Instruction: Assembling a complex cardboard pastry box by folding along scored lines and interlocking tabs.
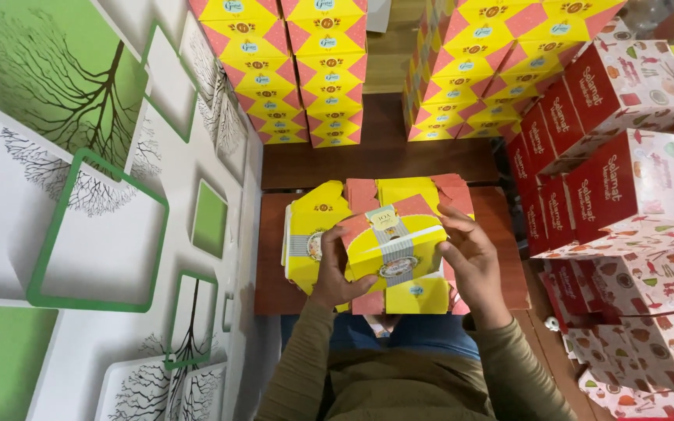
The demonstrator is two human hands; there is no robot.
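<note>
Both of my hands hold a folded yellow and pink cardboard box [394, 243] over a small wooden table [271, 257]. My left hand [335, 269] grips its left end, fingers wrapped around the side. My right hand [470, 261] presses on its right end. Under the box lies a pile of flat unfolded box blanks [411, 191] in the same yellow and pink. Another flat blank [310, 234] lies to the left of my left hand.
Two stacks of finished yellow and pink boxes [290, 70] stand at the back, with more stacks [477, 70] to their right. Red and white patterned boxes [633, 179] are piled along the right side. A wall with green squares and tree prints [103, 195] runs along the left.
</note>
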